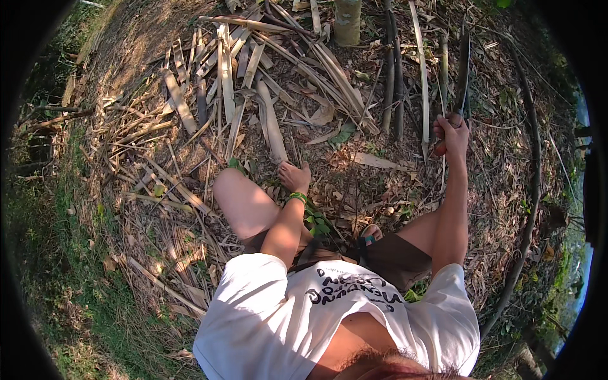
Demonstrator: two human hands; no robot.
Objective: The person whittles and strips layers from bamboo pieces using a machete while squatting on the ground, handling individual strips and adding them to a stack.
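Observation:
My right hand point(451, 133) is raised and shut on the red handle of a long dark machete point(463, 69), whose blade points up and away toward thin upright bamboo stems point(423, 76). My left hand point(295, 176) reaches down to the ground among dry leaves, fingers curled; whether it holds anything is unclear. A green band sits on that wrist. I squat, both knees showing, a foot in a dark sandal point(369, 235) between them.
Split pale bamboo strips point(223, 82) lie scattered on the ground ahead and to the left. A thick bamboo trunk point(347, 20) stands at the top. A curved thin branch point(532, 190) runs down the right. Grass borders the left side.

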